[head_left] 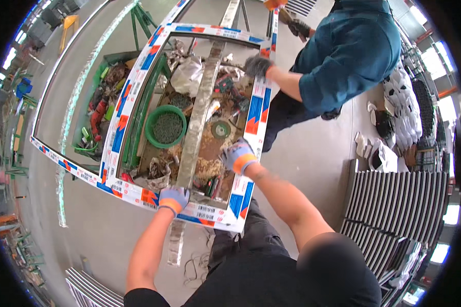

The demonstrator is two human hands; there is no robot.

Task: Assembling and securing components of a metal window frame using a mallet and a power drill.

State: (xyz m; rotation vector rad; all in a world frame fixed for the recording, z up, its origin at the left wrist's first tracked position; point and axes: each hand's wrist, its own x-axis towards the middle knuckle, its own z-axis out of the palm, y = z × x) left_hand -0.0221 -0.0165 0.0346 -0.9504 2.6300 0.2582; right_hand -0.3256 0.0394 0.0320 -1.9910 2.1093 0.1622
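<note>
A large window frame (251,125), wrapped in white film with blue and orange print, lies across metal supports in front of me. My left hand (174,198), in a grey glove with an orange cuff, is closed over the frame's near edge. My right hand (239,155), gloved alike, is closed round its right side, fingers reaching over the inner edge. Through the opening show a green bowl (167,127) of small screws or nails, a round disc (221,129) and a power drill (225,84). A flat metal bar (200,102) runs lengthwise under the frame.
A co-worker in a teal shirt (348,56) stands at the far right, one dark-gloved hand (258,66) on the frame, the other near an orange-headed mallet (275,4). A green bin (82,135) of tools sits left. Stacked metal profiles (394,204) lie right.
</note>
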